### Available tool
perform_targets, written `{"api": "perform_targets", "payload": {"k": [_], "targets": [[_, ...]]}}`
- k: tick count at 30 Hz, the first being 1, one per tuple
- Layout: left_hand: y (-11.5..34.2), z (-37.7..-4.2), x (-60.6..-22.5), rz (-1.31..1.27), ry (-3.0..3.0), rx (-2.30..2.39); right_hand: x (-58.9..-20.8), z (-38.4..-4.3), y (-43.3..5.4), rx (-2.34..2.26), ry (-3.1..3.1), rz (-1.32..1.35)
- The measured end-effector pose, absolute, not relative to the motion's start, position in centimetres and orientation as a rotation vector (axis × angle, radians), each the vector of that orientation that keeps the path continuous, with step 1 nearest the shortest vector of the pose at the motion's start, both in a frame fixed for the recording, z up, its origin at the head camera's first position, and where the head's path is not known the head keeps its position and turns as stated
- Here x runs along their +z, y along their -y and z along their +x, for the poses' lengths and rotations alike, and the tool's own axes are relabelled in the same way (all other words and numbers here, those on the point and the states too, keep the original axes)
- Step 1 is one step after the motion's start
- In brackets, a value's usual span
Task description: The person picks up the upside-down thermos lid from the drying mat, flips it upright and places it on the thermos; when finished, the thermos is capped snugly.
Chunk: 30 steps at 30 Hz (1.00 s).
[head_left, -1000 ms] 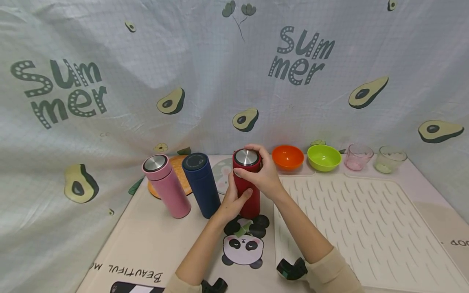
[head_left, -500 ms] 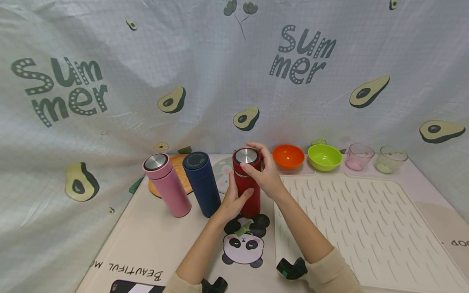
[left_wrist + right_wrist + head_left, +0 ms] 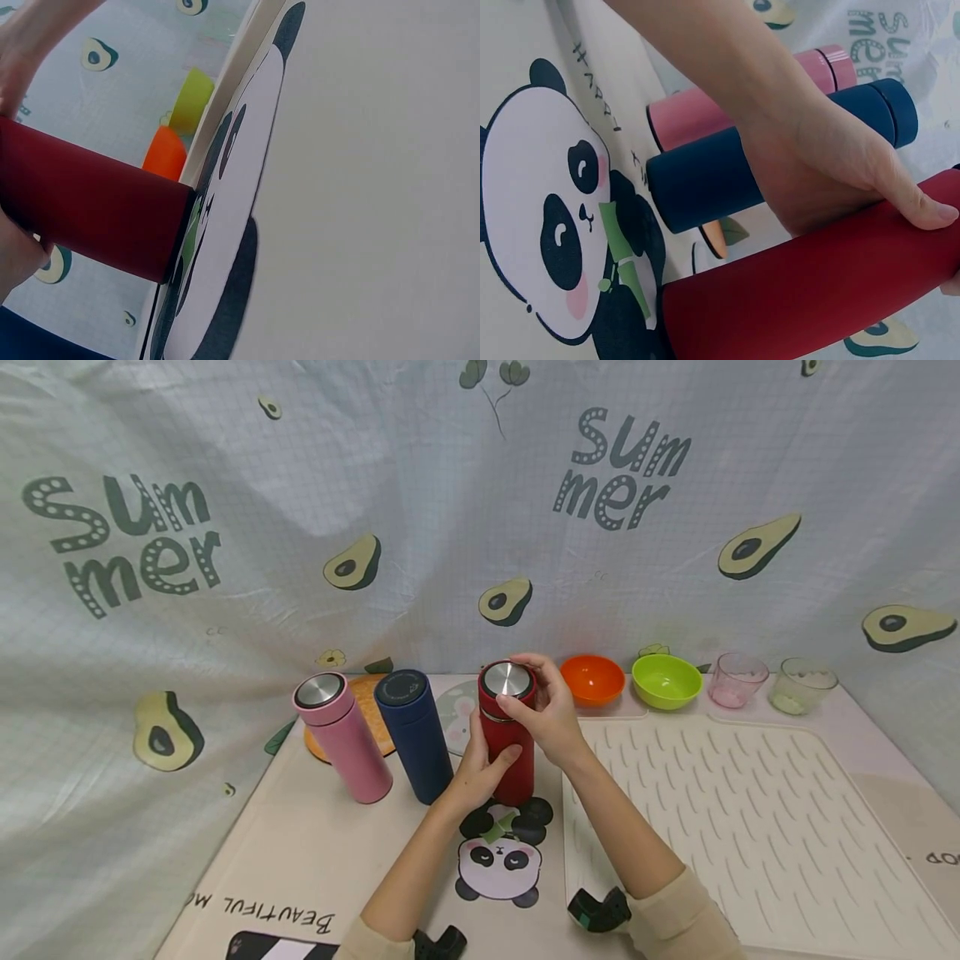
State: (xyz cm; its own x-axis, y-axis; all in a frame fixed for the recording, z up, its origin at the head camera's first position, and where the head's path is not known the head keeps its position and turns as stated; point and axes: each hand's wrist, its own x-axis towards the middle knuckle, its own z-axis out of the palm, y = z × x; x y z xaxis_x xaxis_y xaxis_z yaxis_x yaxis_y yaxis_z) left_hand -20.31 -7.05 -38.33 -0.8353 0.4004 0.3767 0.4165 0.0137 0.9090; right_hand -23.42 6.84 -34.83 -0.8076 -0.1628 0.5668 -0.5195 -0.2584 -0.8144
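Note:
A red thermos flask (image 3: 513,768) stands upright on the panda print of the table mat. Low on its body my left hand (image 3: 476,772) grips it, with the thumb across the front. Up at the top, my right hand (image 3: 551,714) holds the steel-topped lid (image 3: 506,680) between its thumb and fingers. A thin silver ring shows between lid and body. In the left wrist view the red flask (image 3: 97,202) crosses the left side; in the right wrist view my left hand (image 3: 832,165) wraps its upper part.
Left of the red flask stand a blue flask (image 3: 416,747) and a pink flask (image 3: 350,752). Behind on the right are an orange bowl (image 3: 592,681), a green bowl (image 3: 666,682) and two glasses (image 3: 737,680). A ribbed cream mat (image 3: 720,827) lies to the right.
My right thumb has shifted right and up along the lid, and the silver ring below the lid has come into sight. My left hand keeps its grip on the flask.

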Motion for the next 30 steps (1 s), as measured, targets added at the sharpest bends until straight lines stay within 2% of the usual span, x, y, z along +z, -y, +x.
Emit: {"api": "perform_targets", "payload": {"k": [14,21,30], "targets": [[7.05,-20.38,-38.41,-0.895,2.234,-2.01,-34.28,-23.41,-6.94,2.072,1.897,0.909],[7.01,-20.43,-38.5,-0.901,2.219,-2.013,-34.1,-23.47,-6.78,2.036,1.959,0.846],[6.91,-20.67,-38.64,-0.896,2.184,-2.049,-34.35,-23.71,-7.13,2.118,1.884,0.974]]}}
